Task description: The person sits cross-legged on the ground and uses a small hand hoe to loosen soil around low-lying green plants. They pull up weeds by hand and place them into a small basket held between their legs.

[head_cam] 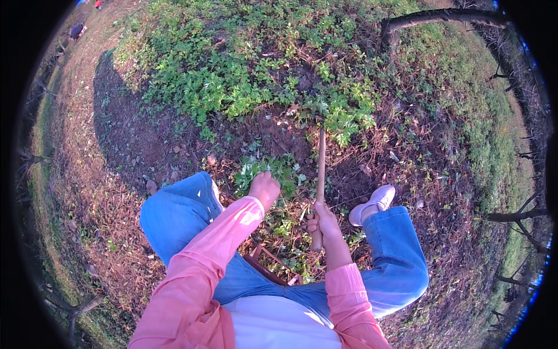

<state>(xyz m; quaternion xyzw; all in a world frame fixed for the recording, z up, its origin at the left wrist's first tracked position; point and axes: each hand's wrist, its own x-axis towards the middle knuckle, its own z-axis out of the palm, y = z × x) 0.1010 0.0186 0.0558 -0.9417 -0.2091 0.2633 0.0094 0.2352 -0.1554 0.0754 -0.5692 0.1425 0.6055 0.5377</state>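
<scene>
My right hand (323,222) is wrapped around the lower part of a wooden tool handle (321,170). The handle points away from me, and its far end disappears under green leafy weeds (346,115), so the tool's head is hidden. My left hand (264,188) is curled, knuckles up, against a small heap of leafy green plants (285,174) on the ground between my feet. Its fingertips are out of sight, and whether leaves are pinched in them cannot be told. A denser patch of the same weeds (209,91) grows farther ahead.
Beneath me is a low reddish-brown stool (266,272). A bare tree branch (444,16) arches at the upper right, with other branches (518,216) along the right rim. Stones (151,186) lie by my left knee. A distant dark figure or object (76,31) is at upper left.
</scene>
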